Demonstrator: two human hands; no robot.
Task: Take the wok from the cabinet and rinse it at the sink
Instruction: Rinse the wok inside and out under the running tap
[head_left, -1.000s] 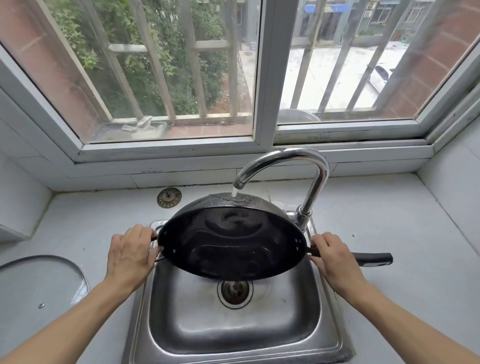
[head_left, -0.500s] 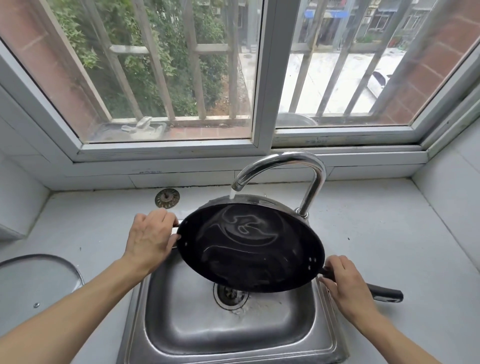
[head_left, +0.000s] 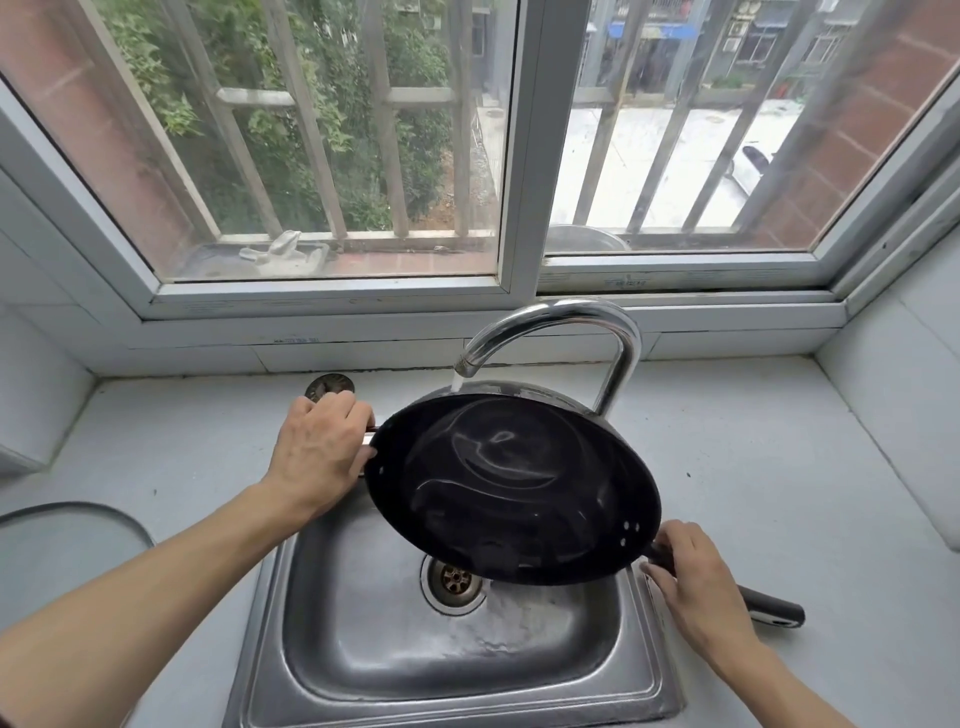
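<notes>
A round black wok (head_left: 514, 488), glossy and wet, hangs tilted over the dull steel sink (head_left: 457, 675) beneath the curved chrome faucet (head_left: 587, 332). The left hand (head_left: 322, 452) grips its small side handle; the right hand (head_left: 696, 582) grips the long dark handle.

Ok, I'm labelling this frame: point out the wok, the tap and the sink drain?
wok (head_left: 511, 488): head view, on its dark inner bowl.
tap (head_left: 576, 314): head view, on the top of its curved spout.
drain (head_left: 454, 578): head view, on the strainer's middle.
</notes>
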